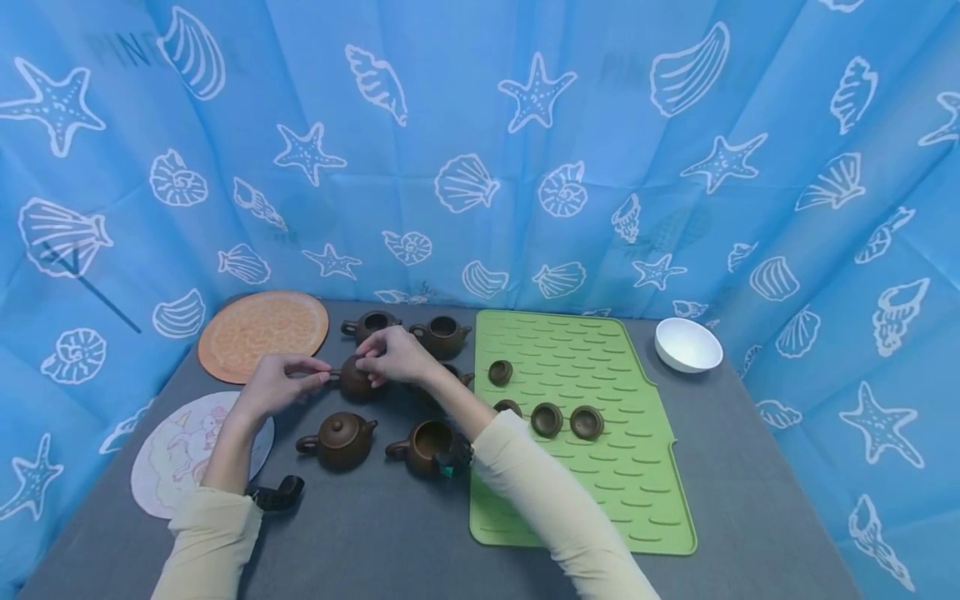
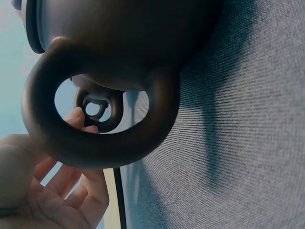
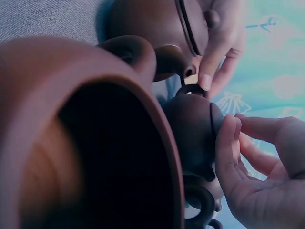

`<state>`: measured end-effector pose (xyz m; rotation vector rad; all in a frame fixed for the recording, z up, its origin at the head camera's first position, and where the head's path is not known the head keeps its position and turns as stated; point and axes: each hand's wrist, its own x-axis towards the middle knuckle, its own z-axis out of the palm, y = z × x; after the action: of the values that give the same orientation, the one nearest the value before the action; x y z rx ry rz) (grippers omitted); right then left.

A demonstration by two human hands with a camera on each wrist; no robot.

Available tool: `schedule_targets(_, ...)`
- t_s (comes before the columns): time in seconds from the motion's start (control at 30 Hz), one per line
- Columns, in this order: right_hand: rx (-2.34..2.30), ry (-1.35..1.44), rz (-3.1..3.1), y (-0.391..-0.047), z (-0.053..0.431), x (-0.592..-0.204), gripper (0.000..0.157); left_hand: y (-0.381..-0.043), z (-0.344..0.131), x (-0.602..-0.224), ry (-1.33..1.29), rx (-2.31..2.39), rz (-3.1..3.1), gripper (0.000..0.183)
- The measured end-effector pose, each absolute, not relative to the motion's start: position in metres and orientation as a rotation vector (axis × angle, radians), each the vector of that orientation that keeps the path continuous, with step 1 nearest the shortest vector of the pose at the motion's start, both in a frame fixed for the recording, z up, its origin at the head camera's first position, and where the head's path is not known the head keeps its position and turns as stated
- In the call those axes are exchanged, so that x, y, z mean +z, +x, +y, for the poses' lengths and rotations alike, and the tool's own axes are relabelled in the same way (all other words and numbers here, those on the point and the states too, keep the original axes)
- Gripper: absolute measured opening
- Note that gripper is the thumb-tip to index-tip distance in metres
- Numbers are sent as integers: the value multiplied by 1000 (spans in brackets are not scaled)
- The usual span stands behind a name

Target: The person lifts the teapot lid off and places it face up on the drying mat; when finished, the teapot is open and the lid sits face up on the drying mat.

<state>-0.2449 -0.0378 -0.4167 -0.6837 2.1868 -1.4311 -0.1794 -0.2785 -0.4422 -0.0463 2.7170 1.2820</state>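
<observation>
A small brown lidded teapot (image 1: 354,382) stands among other brown pots left of the green mat. My left hand (image 1: 275,386) pinches its handle, thumb and fingertips at the loop. From the other side, my right hand (image 1: 399,357) holds the lid (image 3: 217,118) at the pot's top; the fingertips hide its knob. The lid sits on the pot's mouth. Nearer to me is a second lidded teapot (image 1: 341,440), its handle large in the left wrist view. An open pot (image 1: 426,448) beside it fills the foreground of the right wrist view.
Two open pots (image 1: 442,335) stand at the back; another is partly behind my right forearm. Several small brown cups (image 1: 546,420) sit on the green mat (image 1: 592,500). A white bowl (image 1: 688,345) is at right; orange (image 1: 262,333) and pale round mats (image 1: 165,454) lie at left.
</observation>
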Motion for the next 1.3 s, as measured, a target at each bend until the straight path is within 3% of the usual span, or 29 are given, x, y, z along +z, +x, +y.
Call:
schedule_targets(0.6, -1441, -719, 2283, -238, -35, -410, 15, -176, -277, -445, -77, 1310, 2725, 31)
schedule_targets(0.97, -1453, -861, 2304, -223, 21, -399, 15, -176, -275, -445, -101, 1310, 2738, 28)
schedule_targets(1.3, -1550, -773, 2198, -211, 80, -398, 17, -177, -275, -446, -99, 1312, 2726, 29)
